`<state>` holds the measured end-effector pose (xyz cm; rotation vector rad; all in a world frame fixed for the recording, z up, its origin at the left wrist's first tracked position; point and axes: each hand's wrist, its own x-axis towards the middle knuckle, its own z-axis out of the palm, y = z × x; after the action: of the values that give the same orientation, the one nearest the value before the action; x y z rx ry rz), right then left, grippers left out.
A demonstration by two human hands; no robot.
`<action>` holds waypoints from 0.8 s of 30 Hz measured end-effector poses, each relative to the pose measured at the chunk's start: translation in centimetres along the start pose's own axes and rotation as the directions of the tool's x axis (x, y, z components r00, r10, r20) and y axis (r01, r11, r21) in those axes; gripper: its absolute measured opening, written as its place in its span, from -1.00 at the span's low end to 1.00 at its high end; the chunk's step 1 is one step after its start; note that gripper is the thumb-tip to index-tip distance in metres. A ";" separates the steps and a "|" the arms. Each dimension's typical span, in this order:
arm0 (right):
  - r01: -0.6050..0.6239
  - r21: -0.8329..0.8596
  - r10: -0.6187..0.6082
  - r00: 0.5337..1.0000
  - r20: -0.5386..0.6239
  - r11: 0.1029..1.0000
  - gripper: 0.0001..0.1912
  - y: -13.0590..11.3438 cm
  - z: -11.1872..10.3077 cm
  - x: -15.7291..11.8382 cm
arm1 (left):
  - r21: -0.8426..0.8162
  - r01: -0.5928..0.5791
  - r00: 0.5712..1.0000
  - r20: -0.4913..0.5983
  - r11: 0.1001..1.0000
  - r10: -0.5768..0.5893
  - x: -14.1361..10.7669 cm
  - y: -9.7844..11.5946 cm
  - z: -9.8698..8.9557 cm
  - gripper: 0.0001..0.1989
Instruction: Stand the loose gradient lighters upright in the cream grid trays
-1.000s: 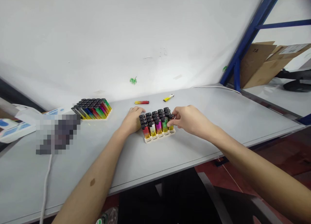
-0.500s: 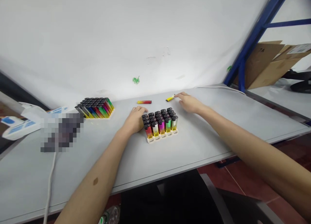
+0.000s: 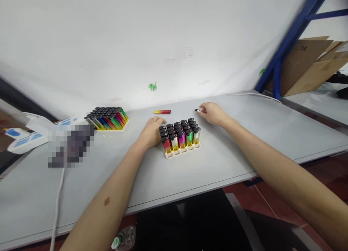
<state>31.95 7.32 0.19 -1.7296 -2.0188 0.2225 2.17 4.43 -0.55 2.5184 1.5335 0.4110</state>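
Note:
Several upright lighters point(image 3: 181, 138) with black tops stand in a white tray point(image 3: 183, 150) in the middle of the table. My left hand point(image 3: 152, 132) rests against the left side of this group, its fingers partly hidden behind the lighters. Behind the tray to the right, my right hand point(image 3: 212, 113) is closed on a lighter point(image 3: 198, 110), whose dark end sticks out at the left of the fingers. One red and yellow lighter point(image 3: 162, 112) lies flat near the wall. A second tray of lighters point(image 3: 108, 119) stands at the left.
A white power strip point(image 3: 29, 138) lies at the far left, beside a blurred dark item point(image 3: 78, 142). A white cable point(image 3: 60, 193) runs down to the front edge. Cardboard boxes point(image 3: 307, 66) stand behind a blue metal frame point(image 3: 285, 44) at the right.
My right hand has closed around the lighter that lay by its fingertips, and that lighter has turned, with its yellow body now hidden. My left hand stays beside the tray. The view has shifted slightly.

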 end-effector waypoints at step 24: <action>-0.255 0.918 0.215 0.957 0.195 0.302 -0.55 -4.1 0.5 -1.6 | 0.004 -0.015 1.000 -0.018 1.000 0.015 0.1 -0.4 0.2 -0.62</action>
<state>28.24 5.09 1.06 -1.1478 -1.0986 1.2711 1.92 4.75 -0.80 2.5378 1.5238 0.4338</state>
